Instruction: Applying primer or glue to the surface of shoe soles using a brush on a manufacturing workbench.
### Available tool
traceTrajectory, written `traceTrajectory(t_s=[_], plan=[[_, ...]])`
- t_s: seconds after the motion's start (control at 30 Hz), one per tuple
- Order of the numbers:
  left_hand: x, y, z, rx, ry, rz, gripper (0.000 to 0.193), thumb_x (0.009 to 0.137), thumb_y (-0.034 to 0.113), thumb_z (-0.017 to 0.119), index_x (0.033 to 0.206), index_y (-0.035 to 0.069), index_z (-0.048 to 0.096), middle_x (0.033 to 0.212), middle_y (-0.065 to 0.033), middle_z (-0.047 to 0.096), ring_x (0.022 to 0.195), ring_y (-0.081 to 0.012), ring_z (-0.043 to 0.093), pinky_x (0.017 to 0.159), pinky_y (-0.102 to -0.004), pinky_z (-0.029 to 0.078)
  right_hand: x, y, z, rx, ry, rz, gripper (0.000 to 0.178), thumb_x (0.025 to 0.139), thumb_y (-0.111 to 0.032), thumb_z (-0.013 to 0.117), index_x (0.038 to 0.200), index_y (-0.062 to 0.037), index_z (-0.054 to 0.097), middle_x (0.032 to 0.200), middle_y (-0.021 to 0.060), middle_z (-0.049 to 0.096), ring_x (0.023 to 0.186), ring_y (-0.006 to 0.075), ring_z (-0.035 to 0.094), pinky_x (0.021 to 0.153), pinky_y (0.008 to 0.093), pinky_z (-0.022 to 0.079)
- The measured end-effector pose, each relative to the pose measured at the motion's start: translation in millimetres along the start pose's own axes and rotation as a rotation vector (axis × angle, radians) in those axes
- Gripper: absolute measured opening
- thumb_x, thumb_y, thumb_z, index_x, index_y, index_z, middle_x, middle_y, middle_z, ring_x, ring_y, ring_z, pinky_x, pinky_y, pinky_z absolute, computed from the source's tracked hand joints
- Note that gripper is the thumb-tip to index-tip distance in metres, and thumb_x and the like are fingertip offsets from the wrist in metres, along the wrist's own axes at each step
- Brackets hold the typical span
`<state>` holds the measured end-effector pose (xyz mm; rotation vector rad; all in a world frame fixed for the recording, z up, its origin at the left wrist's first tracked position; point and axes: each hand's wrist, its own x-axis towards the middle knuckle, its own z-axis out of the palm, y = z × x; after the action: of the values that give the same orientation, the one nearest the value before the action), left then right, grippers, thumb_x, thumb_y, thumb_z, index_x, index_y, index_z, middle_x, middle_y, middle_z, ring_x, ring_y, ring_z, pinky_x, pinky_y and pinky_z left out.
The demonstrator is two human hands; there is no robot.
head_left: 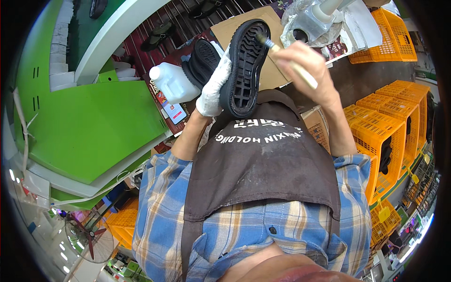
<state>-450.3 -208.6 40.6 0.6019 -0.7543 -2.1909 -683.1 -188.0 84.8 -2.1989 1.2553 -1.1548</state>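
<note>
**Head view: sole held up to the brush**

Head view, largest first. Black shoe sole, tread facing the camera, long axis running from 1 o'clock (toe, top) to 7 o'clock. Gloved left hand wraps its 9 o'clock edge, fingers closed around it. Bare right hand, at 3 o'clock of the sole, pinches a brush; bristles touch the toe tread. White jug stands at 9 o'clock.
</note>
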Motion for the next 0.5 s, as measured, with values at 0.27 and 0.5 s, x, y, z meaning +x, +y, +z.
traceTrajectory(t_s=[0.27,0.5], plan=[[-2.7,6.3,-17.2,-0.213,-0.077,-0.131,0.048,0.097,0.040,0.034,0.121,0.001,0.048,0.103,-0.0188,0.061,0.089,-0.0247,0.063,0.082,-0.0366,0.052,-1.6,-0.1,10.1,0.565,-0.231,-0.028,0.015,0.082,-0.009,0.065,0.094,-0.0018,0.069,0.085,0.0083,0.066,0.068,0.0151,0.059,0.059,0.0285,0.049],[1.7,-0.5,-26.8,-0.280,-0.069,-0.112,0.046,0.098,0.036,0.035,0.128,0.002,0.042,0.112,-0.0160,0.058,0.095,-0.0233,0.061,0.084,-0.0348,0.052,4.1,13.4,20.5,0.197,0.054,0.144,0.015,0.083,-0.004,0.063,0.097,0.0000,0.066,0.086,0.0094,0.066,0.077,0.0158,0.063,0.067,0.0260,0.048]])
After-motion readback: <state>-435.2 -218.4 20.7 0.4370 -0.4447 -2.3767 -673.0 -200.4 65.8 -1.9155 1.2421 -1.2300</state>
